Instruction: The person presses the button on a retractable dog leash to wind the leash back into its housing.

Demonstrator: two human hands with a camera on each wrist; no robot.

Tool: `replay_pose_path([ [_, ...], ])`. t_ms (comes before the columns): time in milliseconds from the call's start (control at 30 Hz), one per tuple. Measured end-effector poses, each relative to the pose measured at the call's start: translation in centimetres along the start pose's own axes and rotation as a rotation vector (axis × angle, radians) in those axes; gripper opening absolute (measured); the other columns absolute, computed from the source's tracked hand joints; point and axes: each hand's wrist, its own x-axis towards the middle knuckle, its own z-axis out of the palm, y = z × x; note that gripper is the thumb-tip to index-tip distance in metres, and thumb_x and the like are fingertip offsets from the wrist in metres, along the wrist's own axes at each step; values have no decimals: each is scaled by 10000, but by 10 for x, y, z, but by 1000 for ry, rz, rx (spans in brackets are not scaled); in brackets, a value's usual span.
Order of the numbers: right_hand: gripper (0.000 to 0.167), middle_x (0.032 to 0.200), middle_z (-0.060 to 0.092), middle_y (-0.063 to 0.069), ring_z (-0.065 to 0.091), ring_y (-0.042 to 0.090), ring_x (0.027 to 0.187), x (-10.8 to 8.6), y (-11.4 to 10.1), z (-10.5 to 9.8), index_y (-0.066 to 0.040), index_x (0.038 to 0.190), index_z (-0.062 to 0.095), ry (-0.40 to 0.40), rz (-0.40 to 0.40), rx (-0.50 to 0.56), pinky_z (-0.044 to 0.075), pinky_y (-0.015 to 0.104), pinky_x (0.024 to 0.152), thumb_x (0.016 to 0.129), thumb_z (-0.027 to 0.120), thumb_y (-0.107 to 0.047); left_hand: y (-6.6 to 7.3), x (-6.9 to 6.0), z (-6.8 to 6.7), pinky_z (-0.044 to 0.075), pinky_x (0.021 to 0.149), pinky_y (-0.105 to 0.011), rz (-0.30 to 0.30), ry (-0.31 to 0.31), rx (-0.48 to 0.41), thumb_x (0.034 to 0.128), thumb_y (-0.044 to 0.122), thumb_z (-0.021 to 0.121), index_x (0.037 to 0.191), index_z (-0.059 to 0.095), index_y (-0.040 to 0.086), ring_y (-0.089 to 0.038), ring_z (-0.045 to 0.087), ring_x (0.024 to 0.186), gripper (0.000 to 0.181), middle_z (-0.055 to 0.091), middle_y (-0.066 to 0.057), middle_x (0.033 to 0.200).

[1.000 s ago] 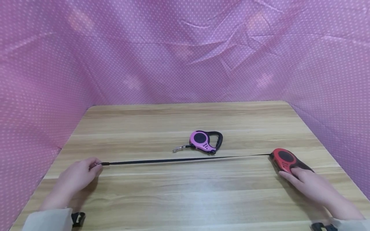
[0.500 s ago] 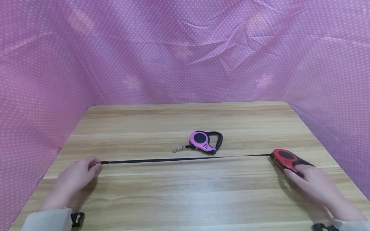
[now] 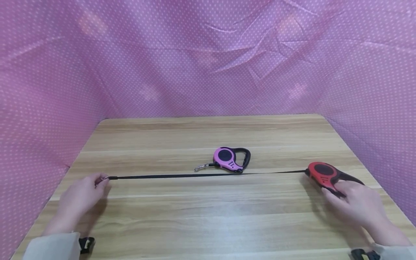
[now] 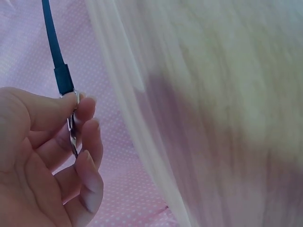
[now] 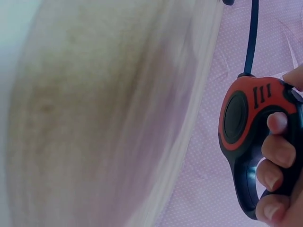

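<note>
My right hand (image 3: 360, 202) grips the black handle of a red retractable leash (image 3: 323, 173), its fingers wrapped through the loop in the right wrist view; the thumb lies near the top of the casing (image 5: 270, 94). A flat black strap (image 3: 178, 176) runs taut from the casing across to the left. At its far end my left hand (image 3: 79, 195) pinches the silver metal clip (image 4: 73, 125) between thumb and fingers. Both hands are raised over the table, with shadows below them.
A pink retractable leash (image 3: 224, 155) with a black handle lies on the wooden table (image 3: 208, 224), just behind the strap, its metal clip (image 3: 202, 167) pointing left. Pink dotted cloth (image 3: 208, 65) surrounds the table at the back and sides.
Both hands have shifted slightly apart and up in the head view, with the strap between them. The red casing has tilted to show more of its face. The pink leash has stayed put.
</note>
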Motion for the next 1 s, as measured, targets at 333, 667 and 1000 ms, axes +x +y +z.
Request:
replay_pose_path([
  [333, 392, 614, 538, 1, 436, 190, 512, 3, -1, 0, -266, 583, 380, 61, 17, 40, 266, 325, 444, 753, 733, -292, 5, 2, -4, 492, 691, -606, -33, 9, 4, 1033, 378, 420, 1332, 548, 35, -577, 550, 1088, 473, 571, -323, 1307],
  [667, 431, 723, 671, 229, 622, 439, 626, 5, 3, 1, -105, 654, 666, 159, 1, 45, 328, 377, 407, 703, 807, -509, 4, 3, -6, 486, 588, -450, -44, 48, -13, 1042, 389, 382, 1339, 538, 16, -420, 652, 897, 503, 705, -212, 1094],
  [1000, 395, 638, 589, 93, 500, 240, 527, 6, 4, 4, -198, 590, 532, 192, -30, 59, 261, 291, 433, 697, 814, -454, 4, 3, -4, 482, 589, -454, -49, 65, -7, 1033, 393, 400, 1345, 539, 23, -466, 632, 953, 504, 650, -265, 1213],
])
